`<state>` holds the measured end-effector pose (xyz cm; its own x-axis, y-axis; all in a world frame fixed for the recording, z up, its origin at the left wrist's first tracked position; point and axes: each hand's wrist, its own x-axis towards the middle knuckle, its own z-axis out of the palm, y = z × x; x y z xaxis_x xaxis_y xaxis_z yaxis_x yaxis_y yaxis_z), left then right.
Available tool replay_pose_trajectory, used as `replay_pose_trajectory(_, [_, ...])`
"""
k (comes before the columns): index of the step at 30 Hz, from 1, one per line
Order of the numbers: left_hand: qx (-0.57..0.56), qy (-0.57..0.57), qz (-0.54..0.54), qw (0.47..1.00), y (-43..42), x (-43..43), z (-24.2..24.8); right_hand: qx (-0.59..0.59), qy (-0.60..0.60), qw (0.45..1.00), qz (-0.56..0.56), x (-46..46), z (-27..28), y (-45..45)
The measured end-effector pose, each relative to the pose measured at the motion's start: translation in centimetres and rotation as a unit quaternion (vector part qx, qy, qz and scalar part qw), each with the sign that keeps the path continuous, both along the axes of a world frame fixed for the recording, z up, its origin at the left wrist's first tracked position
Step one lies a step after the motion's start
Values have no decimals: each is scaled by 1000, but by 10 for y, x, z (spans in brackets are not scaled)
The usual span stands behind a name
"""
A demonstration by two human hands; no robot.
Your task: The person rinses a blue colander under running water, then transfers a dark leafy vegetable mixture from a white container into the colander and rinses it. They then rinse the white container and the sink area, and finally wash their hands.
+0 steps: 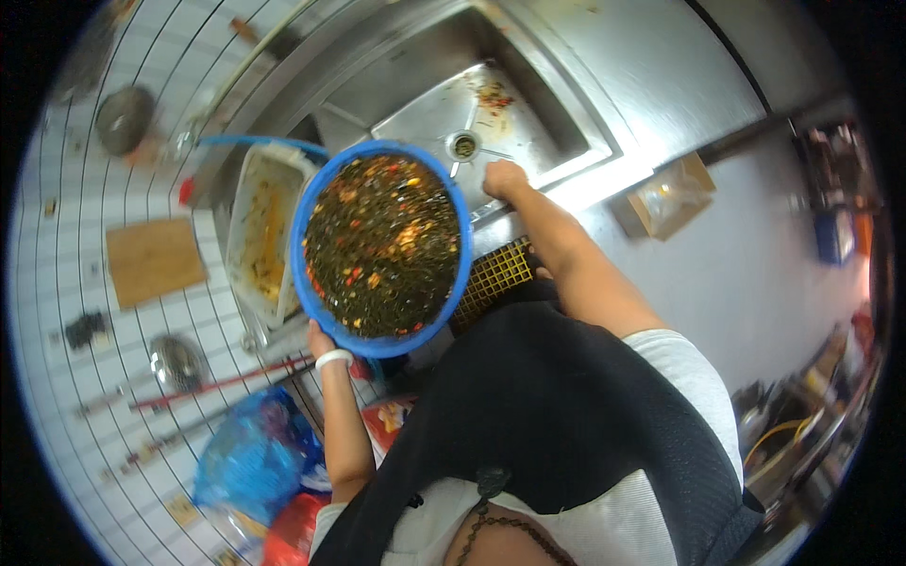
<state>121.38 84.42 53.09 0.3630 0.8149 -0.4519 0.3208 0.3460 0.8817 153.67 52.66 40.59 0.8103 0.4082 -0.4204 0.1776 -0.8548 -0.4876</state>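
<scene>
My left hand [320, 341] grips the lower left rim of a round blue plastic basin [466, 244]. The basin is full of dark green shredded vegetable [382, 247] with red and yellow bits in liquid. My right hand [504, 180] is curled over the near edge of a stainless steel sink [425, 113], away from the basin; whether it holds anything is hidden. In the sink lie a drain with green scraps [464, 146] and a patch of reddish food scraps [494, 97]. A white plastic tub [244, 233] with yellowish residue stands left of the basin.
A blue hose [262, 141] runs behind the tub. A yellow plastic grid crate [495, 274] is below the sink's edge. A cardboard box [669, 198] stands right of the counter. Blue [248, 453] and red plastic bags [294, 530] lie lower left; a metal strainer [177, 362] is near the tiled wall.
</scene>
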Motion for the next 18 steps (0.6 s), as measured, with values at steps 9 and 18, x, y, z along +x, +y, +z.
replay_pose_trajectory(9, [157,54,124,978,-96,-5,3,401,209,871,-193,23,54,-17])
replay_pose_trajectory(18, [289,145,39,946,-92,-9,2,397,-53,908,126,9,102,16])
